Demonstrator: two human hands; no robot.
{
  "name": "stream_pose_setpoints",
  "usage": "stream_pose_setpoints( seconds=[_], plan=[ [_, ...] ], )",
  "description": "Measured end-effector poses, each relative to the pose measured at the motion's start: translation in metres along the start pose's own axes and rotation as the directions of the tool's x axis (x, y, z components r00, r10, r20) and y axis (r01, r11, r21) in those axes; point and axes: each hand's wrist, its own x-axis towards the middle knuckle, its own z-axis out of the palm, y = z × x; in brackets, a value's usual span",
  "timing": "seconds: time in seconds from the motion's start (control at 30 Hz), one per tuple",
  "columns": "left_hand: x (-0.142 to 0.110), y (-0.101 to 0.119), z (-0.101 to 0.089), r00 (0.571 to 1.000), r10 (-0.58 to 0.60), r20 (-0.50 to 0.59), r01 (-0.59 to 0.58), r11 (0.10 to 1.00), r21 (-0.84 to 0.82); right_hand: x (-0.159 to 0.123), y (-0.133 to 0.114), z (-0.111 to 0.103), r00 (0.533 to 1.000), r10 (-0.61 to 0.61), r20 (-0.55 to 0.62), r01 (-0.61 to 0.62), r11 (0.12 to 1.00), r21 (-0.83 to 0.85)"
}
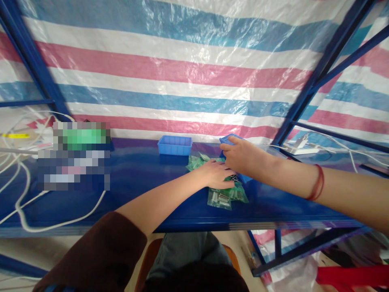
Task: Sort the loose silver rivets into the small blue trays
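Observation:
My left hand lies palm down with its fingers apart, on a pile of small clear and green plastic packets. The nearest packets hold pale, rod-like pieces. A few small dark metal pieces show by my left fingertips. Just beyond, my right hand is closed on a blue plastic bin, which looks tilted and is largely hidden behind the hand and forearm. Whether anything is inside this bin cannot be seen.
Another blue bin stands upright at the back of the blue table. White cables and a blurred-out green item lie at left. A white power strip sits at right. Blue frame posts flank a striped sheet.

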Motion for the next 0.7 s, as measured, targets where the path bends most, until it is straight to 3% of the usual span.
stream_pose_setpoints(
  seconds=[0.3,0.43,0.53,0.63,0.7],
  plan=[
    [-0.002,0.003,0.008,0.998,-0.014,-0.065,0.016,0.999,0.036,-0.021,0.016,-0.001,0.998,0.065,0.004,-0.065,0.998,-0.013],
    [-0.003,0.006,0.004,0.992,-0.028,-0.124,0.036,0.998,0.057,-0.027,0.030,-0.026,0.994,0.111,-0.004,-0.111,0.993,-0.038],
    [-0.010,-0.008,-0.012,0.983,-0.040,-0.180,0.046,0.998,0.030,-0.028,0.047,-0.050,0.984,0.177,-0.008,-0.175,0.968,-0.182],
    [-0.026,-0.042,-0.027,0.919,-0.184,-0.350,0.219,0.974,0.062,-0.020,0.064,-0.053,0.934,0.334,-0.129,-0.357,0.896,-0.265],
    [-0.041,-0.069,-0.031,0.846,-0.333,-0.417,0.404,0.910,0.093,-0.008,0.069,-0.037,0.842,0.516,-0.155,-0.536,0.833,-0.137]
  ],
)
